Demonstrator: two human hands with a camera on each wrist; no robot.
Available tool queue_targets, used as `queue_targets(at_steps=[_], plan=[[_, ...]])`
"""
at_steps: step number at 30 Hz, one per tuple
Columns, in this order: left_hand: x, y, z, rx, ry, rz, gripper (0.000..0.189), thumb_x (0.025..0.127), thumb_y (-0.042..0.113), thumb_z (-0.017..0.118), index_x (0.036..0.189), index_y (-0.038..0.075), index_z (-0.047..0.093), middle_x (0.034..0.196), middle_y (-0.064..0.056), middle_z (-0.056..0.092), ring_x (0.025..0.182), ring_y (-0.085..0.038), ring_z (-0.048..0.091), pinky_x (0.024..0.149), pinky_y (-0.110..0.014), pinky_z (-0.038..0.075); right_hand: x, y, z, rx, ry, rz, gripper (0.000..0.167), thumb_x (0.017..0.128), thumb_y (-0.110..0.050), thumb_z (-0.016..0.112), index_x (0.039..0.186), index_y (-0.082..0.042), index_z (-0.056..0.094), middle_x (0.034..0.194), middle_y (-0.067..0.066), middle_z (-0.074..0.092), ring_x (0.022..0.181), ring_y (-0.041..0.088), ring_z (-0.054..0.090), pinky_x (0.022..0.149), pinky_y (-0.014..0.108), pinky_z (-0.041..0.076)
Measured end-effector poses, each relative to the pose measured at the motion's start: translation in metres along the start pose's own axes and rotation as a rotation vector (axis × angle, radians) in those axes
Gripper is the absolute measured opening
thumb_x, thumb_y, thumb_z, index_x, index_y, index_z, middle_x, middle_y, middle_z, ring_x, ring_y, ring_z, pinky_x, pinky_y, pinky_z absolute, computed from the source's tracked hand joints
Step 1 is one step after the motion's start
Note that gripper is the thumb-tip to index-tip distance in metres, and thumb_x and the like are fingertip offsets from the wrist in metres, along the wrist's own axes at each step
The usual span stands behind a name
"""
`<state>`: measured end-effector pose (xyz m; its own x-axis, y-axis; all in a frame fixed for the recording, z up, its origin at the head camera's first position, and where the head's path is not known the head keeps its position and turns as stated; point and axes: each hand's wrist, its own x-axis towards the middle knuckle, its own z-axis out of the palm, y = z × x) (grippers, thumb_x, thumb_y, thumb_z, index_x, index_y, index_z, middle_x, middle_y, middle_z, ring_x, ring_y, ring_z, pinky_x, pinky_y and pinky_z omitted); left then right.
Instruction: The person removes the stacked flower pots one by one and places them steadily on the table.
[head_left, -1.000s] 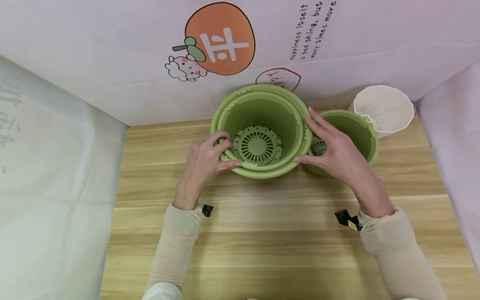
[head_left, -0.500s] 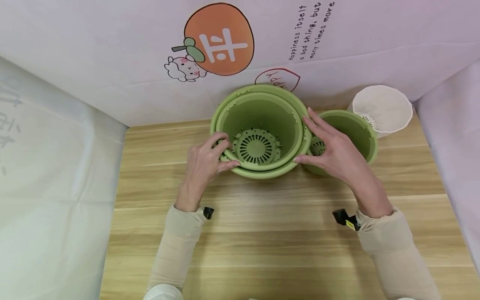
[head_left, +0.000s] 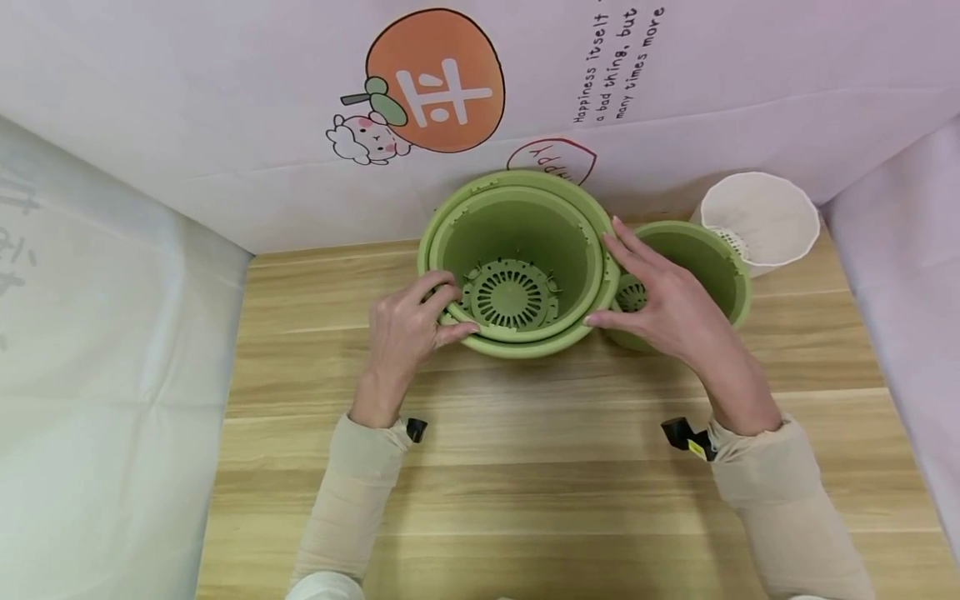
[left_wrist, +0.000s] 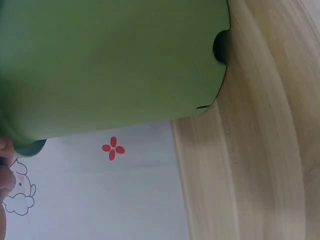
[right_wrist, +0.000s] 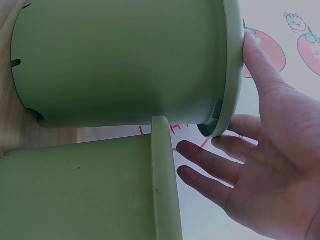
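Two green plastic flower pots are nested by the back wall. The inner pot (head_left: 525, 229), with a slotted base disc (head_left: 510, 298), sits inside the outer pot (head_left: 517, 351). My left hand (head_left: 408, 329) grips the inner pot's rim at its left front, fingers curled over the edge and thumb along the front. My right hand (head_left: 667, 304) rests spread against the outer pot's right rim. In the right wrist view, its thumb touches that rim while the other fingers extend fairly straight. The left wrist view shows mainly the outer pot's side (left_wrist: 115, 60) and few fingers.
Another green pot (head_left: 716, 275) stands right beside the nested pair, partly under my right hand. Behind it on the right is a white pot (head_left: 765, 217) with holes in it. Printed cloth (head_left: 262, 125) forms the walls around the wooden tabletop (head_left: 540, 483).
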<state>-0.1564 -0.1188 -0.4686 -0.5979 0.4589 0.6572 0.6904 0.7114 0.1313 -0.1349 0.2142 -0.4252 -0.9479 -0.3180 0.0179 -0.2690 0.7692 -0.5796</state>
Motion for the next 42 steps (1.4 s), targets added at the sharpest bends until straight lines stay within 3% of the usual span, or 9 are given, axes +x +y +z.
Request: queue_targets(at_steps=[8,16,21,25,28,32,36,39,42], plan=[[-0.003,0.002,0.002,-0.003,0.024,-0.027,0.081,0.088,0.076,0.025,0.085,0.007,0.068,0.099,-0.008,0.072,0.044,-0.014,0.050,0.035,-0.022,0.024,0.000,-0.001,-0.001,-0.002,-0.005,0.004,0.102,0.077,-0.046,0.081,0.158,-0.023,0.025,0.165,-0.006,0.015,0.129,0.041,0.050,0.096,0.054,0.045],[-0.008,-0.001,-0.002,-0.038,0.019,-0.022,0.082,0.083,0.077,0.027,0.089,0.006,0.066,0.102,-0.012,0.071,0.056,-0.021,0.062,0.037,-0.026,0.038,0.000,-0.002,-0.001,-0.016,-0.014,0.016,0.102,0.077,-0.049,0.081,0.158,-0.023,0.024,0.165,-0.009,0.013,0.131,0.042,0.048,0.098,0.055,0.044],[-0.010,-0.002,-0.007,-0.067,-0.044,-0.030,0.084,0.079,0.080,0.030,0.095,0.006,0.067,0.107,-0.010,0.070,0.078,-0.025,0.069,0.053,-0.030,0.054,0.000,-0.003,0.000,-0.011,-0.027,0.031,0.102,0.077,-0.049,0.080,0.158,-0.023,0.023,0.165,-0.009,0.012,0.127,0.042,0.051,0.096,0.055,0.045],[-0.010,-0.003,-0.012,-0.107,-0.099,-0.024,0.084,0.077,0.079,0.037,0.100,0.004,0.067,0.112,-0.010,0.068,0.094,-0.026,0.069,0.072,-0.035,0.060,0.000,-0.002,0.000,0.001,-0.039,0.035,0.103,0.078,-0.047,0.080,0.159,-0.026,0.019,0.165,-0.009,0.010,0.135,0.042,0.043,0.102,0.058,0.041],[-0.010,-0.003,-0.015,-0.131,-0.132,-0.021,0.082,0.075,0.077,0.043,0.103,0.004,0.067,0.115,-0.010,0.068,0.099,-0.027,0.068,0.078,-0.036,0.059,0.000,-0.001,0.000,0.004,-0.039,0.029,0.103,0.079,-0.046,0.080,0.159,-0.027,0.018,0.165,-0.009,0.009,0.139,0.041,0.038,0.105,0.059,0.038],[-0.009,-0.003,-0.019,-0.141,-0.168,-0.028,0.077,0.075,0.075,0.049,0.104,0.006,0.068,0.114,-0.011,0.066,0.091,-0.026,0.068,0.066,-0.033,0.058,0.001,0.000,0.000,0.014,-0.032,0.020,0.104,0.079,-0.046,0.081,0.159,-0.028,0.018,0.165,-0.009,0.009,0.132,0.042,0.046,0.104,0.059,0.039],[-0.008,-0.001,-0.022,-0.136,-0.192,-0.036,0.067,0.072,0.068,0.062,0.102,0.009,0.071,0.111,-0.010,0.065,0.087,-0.023,0.063,0.054,-0.027,0.049,0.000,0.000,0.002,0.025,-0.024,0.021,0.104,0.078,-0.044,0.081,0.159,-0.028,0.018,0.165,-0.008,0.011,0.125,0.044,0.052,0.104,0.059,0.039],[-0.008,0.000,-0.023,-0.127,-0.201,-0.038,0.061,0.069,0.062,0.070,0.099,0.009,0.071,0.111,-0.009,0.064,0.092,-0.023,0.059,0.056,-0.027,0.048,-0.001,0.001,0.002,0.030,-0.019,0.025,0.104,0.078,-0.043,0.082,0.159,-0.027,0.018,0.165,-0.008,0.011,0.124,0.044,0.052,0.105,0.059,0.039],[-0.008,0.001,-0.023,-0.120,-0.194,-0.040,0.062,0.070,0.064,0.068,0.098,0.009,0.071,0.111,-0.009,0.064,0.095,-0.024,0.059,0.064,-0.030,0.052,-0.001,0.001,0.002,0.036,-0.014,0.027,0.104,0.078,-0.042,0.082,0.159,-0.026,0.019,0.165,-0.008,0.012,0.121,0.044,0.055,0.105,0.059,0.038]])
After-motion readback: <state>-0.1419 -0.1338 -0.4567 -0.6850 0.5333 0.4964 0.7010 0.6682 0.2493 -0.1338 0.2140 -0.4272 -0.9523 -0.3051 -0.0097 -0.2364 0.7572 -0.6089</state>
